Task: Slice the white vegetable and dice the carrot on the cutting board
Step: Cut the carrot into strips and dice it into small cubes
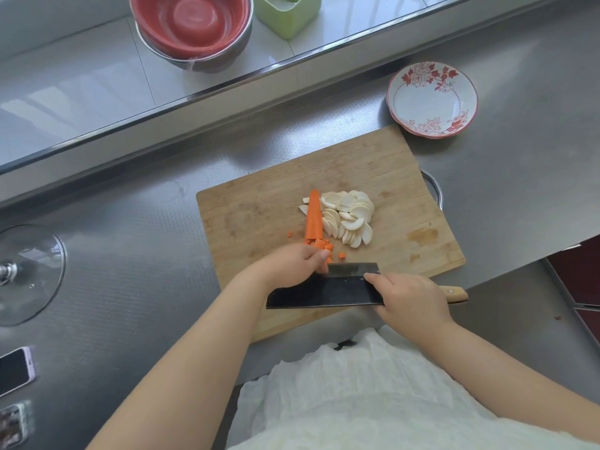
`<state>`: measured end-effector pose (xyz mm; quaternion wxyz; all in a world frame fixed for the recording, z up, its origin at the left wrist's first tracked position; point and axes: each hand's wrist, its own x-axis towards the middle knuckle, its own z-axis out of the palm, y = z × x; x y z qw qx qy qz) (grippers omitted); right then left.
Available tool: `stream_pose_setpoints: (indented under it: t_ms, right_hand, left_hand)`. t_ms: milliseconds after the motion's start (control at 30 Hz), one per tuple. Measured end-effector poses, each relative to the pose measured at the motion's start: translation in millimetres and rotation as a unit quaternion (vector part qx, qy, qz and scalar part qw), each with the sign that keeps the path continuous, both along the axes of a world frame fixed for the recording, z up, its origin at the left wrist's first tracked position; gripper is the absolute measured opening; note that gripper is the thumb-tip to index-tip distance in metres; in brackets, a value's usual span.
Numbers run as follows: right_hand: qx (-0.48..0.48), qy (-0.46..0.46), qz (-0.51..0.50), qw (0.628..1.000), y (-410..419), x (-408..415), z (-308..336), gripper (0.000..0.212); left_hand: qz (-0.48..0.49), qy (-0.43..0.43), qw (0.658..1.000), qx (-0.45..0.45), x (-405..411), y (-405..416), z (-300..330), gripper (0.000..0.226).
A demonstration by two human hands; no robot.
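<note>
carrot: long orange piece lying on the cutting board, tip pointing away from the person, cut end toward them. Touches the left edge of the white slices.
carrot dice: small cubes piled at the cut end, 1 stray cube left of the carrot, 1 just right of the pile.
white slices: thin half-moon pieces fanned in a heap mid-board, look fully sliced.
left hand: fingers curled over the near end of the carrot and the dice, thumb tip showing beside the blade. Looks like it pinches the carrot end, exact contact hidden by the fingers.
right hand: wrapped round the cleaver where blade meets handle, forefinger laid along the top of the blade, wooden handle end sticking out to the right.
cleaver position: broad dark blade tilted, lying across the near side of the board just this side of the dice, its edge right by the left fingertips.
handling, carrot: judged stiff and firm, light, round so it may roll; hold it back from the cut end with fingertips tucked.
handling, dice: tiny, loose, scatter easily.
handling, slices: thin, probably damp and slippery, snap if pressed.
progress: white vegetable seems done, carrot mostly uncut.
risk: fingers very close to the edge.
other: patterned bowl beyond the board's far right corner, on the steel counter.
</note>
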<state>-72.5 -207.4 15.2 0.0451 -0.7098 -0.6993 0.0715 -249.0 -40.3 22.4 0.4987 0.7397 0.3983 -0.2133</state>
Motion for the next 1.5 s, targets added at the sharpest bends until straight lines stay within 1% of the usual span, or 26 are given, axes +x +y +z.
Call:
stream_pose_setpoints:
  t_ms: [67, 100, 133, 200, 233, 267, 300, 333, 367, 433, 500, 567, 733, 867, 1000, 1133, 1233, 1300, 1367, 1433, 1500]
  right_hand:
    - [0.001, -0.006, 0.016, 1.0, -2.9, -0.6, -1.7, 0.044]
    - [-0.005, -0.002, 0.023, 1.0, -4.2, -0.7, -1.8, 0.045]
    - [-0.014, 0.005, 0.028, 0.999, -6.1, -0.8, -2.7, 0.046]
    - [-0.044, 0.026, 0.031, 0.998, -10.4, -1.4, -6.7, 0.045]
    - [-0.063, 0.037, 0.027, 0.997, -11.5, -3.1, -6.4, 0.043]
    - [-0.083, 0.041, 0.024, 0.995, -13.0, -5.2, -7.0, 0.038]
    - [-0.11, 0.034, 0.025, 0.993, -14.1, -7.7, -6.5, 0.03]
    - [-0.15, 0.029, 0.024, 0.988, -14.2, -9.4, -5.8, 0.023]
    - [-0.192, 0.035, 0.014, 0.981, -14.9, -10.1, -6.4, 0.023]
    - [-0.227, 0.057, -0.014, 0.972, -14.4, -10.8, -5.6, 0.028]
    - [-0.241, 0.079, -0.043, 0.966, -12.0, -11.6, -5.5, 0.028]
    - [-0.265, 0.094, -0.059, 0.958, -7.9, -13.3, -4.5, 0.026]
    - [-0.314, 0.134, -0.094, 0.935, 0.2, -18.6, -1.4, 0.025]
    - [-0.338, 0.157, -0.133, 0.918, 7.0, -21.7, -1.1, 0.021]
    - [-0.346, 0.152, -0.145, 0.914, 12.9, -19.9, 1.8, 0.019]
    - [-0.346, 0.155, -0.172, 0.909, 14.6, -15.4, 2.3, 0.02]
    - [-0.334, 0.182, -0.211, 0.901, 17.0, -10.8, -1.1, 0.02]
    - [-0.329, 0.193, -0.225, 0.897, 19.4, -8.8, -2.3, 0.022]
    - [-0.327, 0.191, -0.226, 0.897, 20.7, -9.2, -2.9, 0.024]
    - [-0.32, 0.181, -0.217, 0.904, 20.9, -11.3, -4.2, 0.025]
    - [-0.31, 0.167, -0.199, 0.914, 21.0, -14.6, -5.1, 0.025]
  left_hand:
    - [-0.045, 0.011, 0.999, -0.007, 1.3, -4.2, -3.6, 0.043]
    - [-0.04, 0.008, 0.999, -0.003, 1.7, -5.0, -4.3, 0.043]
    - [-0.008, -0.003, 1.0, -0.002, 1.0, -4.2, -4.4, 0.043]
    - [0.119, -0.049, 0.992, 0.021, -4.3, 1.7, -2.0, 0.041]
    - [0.173, -0.064, 0.981, 0.061, -10.0, 6.8, -2.2, 0.037]
    - [0.201, -0.062, 0.971, 0.114, -17.6, 11.7, -4.5, 0.032]
    - [0.203, -0.042, 0.965, 0.163, -27.3, 15.4, -11.5, 0.027]
    - [0.185, -0.01, 0.963, 0.197, -38.5, 16.9, -19.6, 0.025]
    - [0.155, 0.025, 0.964, 0.213, -49.9, 15.6, -27.6, 0.026]
    - [0.096, 0.077, 0.97, 0.208, -70.1, 5.5, -43.8, 0.035]
    - [0.069, 0.088, 0.967, 0.227, -84.2, -5.4, -55.3, 0.041]
    - [0.066, 0.083, 0.957, 0.27, -92.3, -11.8, -62.1, 0.041]
    - [0.121, 0.084, 0.934, 0.327, -106.1, -29.9, -69.1, 0.037]
    - [0.179, 0.1, 0.916, 0.344, -109.6, -46.6, -72.3, 0.036]
    - [0.223, 0.13, 0.901, 0.348, -100.0, -56.1, -75.1, 0.035]
    - [0.253, 0.141, 0.891, 0.349, -94.1, -62.1, -77.1, 0.035]
    - [0.212, 0.13, 0.9, 0.358, -98.9, -60.5, -78.0, 0.035]
    - [0.148, 0.08, 0.919, 0.355, -100.8, -57.9, -78.9, 0.035]
    - [0.057, 0.007, 0.933, 0.354, -96.7, -57.7, -79.4, 0.033]
    - [-0.007, -0.053, 0.926, 0.374, -89.5, -58.2, -84.6, 0.032]
    - [-0.012, -0.076, 0.919, 0.387, -82.1, -57.1, -88.8, 0.033]
